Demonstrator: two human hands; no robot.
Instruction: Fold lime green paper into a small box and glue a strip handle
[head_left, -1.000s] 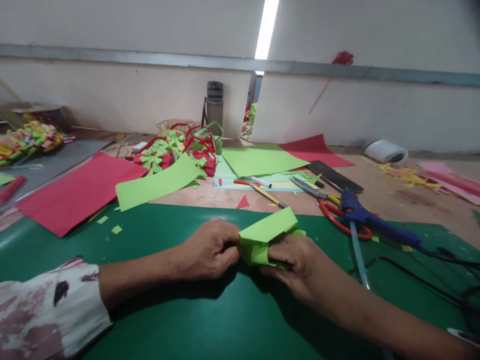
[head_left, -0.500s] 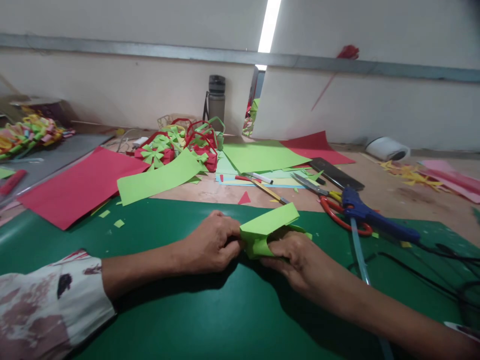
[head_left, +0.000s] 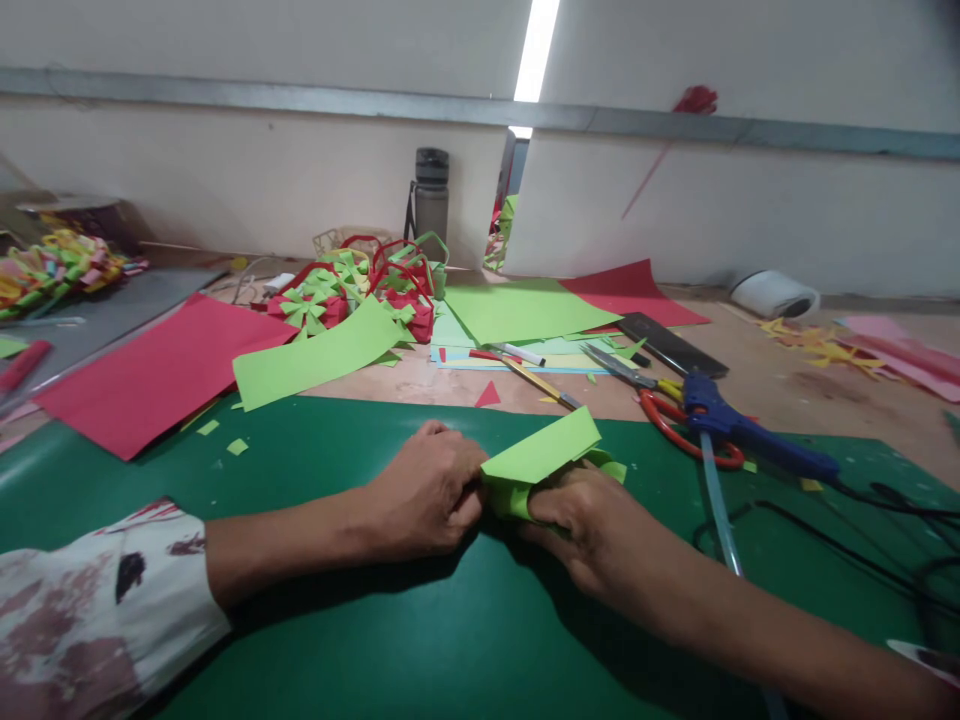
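Observation:
Between my hands, over the green mat, is a folded piece of lime-green paper with a flat flap on top. My left hand is closed, its thumb and fingers pinching the paper's left edge. From the right, my right hand grips the paper with the fingers tucked inside the fold, so the fingertips are hidden. Part of the paper shows beyond the right knuckles.
To the right lie a blue glue gun with a cord and red-handled scissors. Behind are a utility knife, a phone, green sheets, a red sheet, small paper baskets and a bottle.
My right hand has pushed slightly further into the folded paper and turned a little. The left hand has shifted slightly right along the edge, still pinching it.

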